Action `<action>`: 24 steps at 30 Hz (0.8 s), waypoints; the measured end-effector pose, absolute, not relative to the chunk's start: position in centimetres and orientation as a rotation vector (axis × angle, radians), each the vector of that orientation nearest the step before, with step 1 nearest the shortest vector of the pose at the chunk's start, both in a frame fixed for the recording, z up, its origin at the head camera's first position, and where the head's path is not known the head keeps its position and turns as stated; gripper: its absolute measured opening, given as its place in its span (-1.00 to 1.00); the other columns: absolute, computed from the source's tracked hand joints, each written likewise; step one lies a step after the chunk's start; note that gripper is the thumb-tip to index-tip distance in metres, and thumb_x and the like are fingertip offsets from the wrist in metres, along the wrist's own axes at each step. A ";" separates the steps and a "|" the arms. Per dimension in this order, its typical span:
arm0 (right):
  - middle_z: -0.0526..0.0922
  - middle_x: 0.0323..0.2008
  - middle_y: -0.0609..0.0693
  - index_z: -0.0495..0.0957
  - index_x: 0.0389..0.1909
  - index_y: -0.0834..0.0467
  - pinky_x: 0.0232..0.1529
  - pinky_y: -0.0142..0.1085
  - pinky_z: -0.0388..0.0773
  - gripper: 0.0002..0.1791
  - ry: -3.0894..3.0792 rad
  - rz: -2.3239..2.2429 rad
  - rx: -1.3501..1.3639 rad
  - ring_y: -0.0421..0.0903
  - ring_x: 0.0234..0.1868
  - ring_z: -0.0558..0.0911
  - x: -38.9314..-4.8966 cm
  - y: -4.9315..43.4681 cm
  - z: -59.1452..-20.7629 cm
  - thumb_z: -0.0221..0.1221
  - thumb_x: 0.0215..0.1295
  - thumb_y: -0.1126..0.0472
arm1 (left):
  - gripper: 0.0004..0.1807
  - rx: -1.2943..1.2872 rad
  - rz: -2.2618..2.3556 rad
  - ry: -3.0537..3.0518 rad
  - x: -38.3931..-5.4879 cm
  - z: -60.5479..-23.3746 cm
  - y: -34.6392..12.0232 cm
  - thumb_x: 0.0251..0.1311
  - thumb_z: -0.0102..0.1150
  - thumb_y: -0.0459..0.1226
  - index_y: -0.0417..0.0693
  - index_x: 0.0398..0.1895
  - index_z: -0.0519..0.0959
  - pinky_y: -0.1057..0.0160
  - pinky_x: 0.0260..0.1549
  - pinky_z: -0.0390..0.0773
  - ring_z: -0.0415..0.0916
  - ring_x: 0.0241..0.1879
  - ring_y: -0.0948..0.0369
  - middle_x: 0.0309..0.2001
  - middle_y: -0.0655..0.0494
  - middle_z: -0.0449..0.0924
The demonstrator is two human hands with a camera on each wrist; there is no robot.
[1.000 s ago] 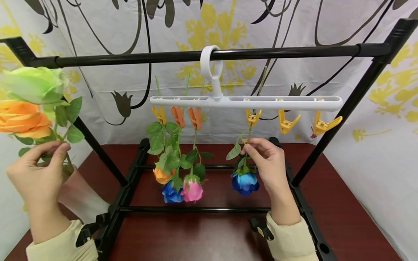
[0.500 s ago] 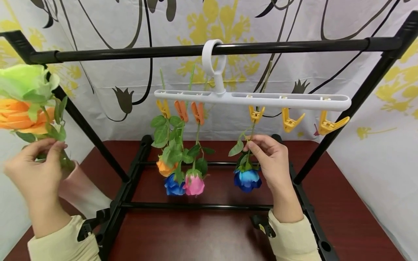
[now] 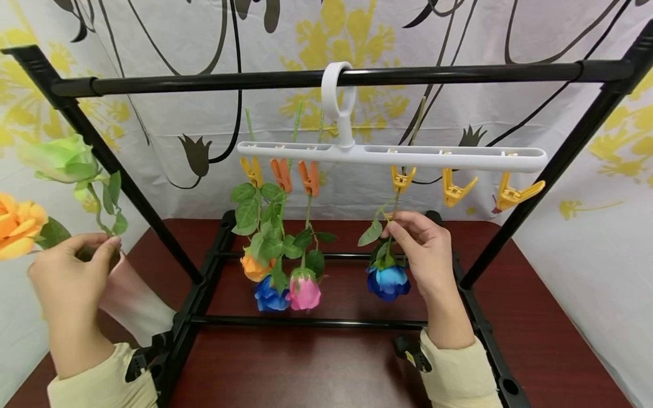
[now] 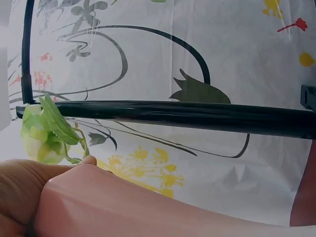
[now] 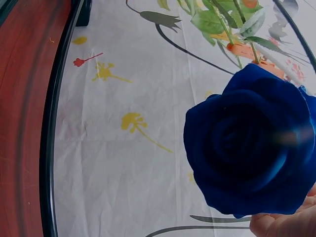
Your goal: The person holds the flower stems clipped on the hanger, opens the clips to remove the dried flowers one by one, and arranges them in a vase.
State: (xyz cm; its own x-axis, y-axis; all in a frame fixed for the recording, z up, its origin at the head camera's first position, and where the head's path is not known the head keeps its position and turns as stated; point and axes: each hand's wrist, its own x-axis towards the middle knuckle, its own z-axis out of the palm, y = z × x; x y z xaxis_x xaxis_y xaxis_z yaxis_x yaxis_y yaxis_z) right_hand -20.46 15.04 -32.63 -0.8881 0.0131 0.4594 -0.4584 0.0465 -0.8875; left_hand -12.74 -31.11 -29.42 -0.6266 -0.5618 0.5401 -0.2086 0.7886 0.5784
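Observation:
In the head view my left hand pinches the stem of a light green artificial rose above a pink-and-white vase. An orange rose leans out to the left; its stem is hidden behind the hand. My right hand pinches the stem of a blue rose, which hangs head down below a yellow clip on a white hanger. Seen from the right wrist, the blue rose covers most of that hand. From the left wrist, the vase blocks part of the left hand.
A black rack bar carries the hanger by its ring. On the hanger's left half, a pink rose, another blue rose and a smaller orange rose hang upside down from clips. Two yellow clips at the right hold nothing.
The green and orange roses have spread apart, the orange one tipping down and left. My left hand has shifted slightly right. The right hand keeps its pinch on the blue rose's stem.

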 end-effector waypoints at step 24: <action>0.70 -0.46 -0.25 0.64 -0.10 0.31 -0.32 -0.43 0.56 -0.84 -1.997 1.906 0.422 -0.26 -0.30 0.66 -20.2 15.2 -32.5 0.18 0.39 0.34 | -0.60 0.543 -0.595 -2.150 -11.6 -28.7 -28.9 0.30 0.23 -0.30 -0.21 0.19 0.59 0.78 -0.25 0.30 0.01 -0.56 1.00 -0.05 -0.33 0.68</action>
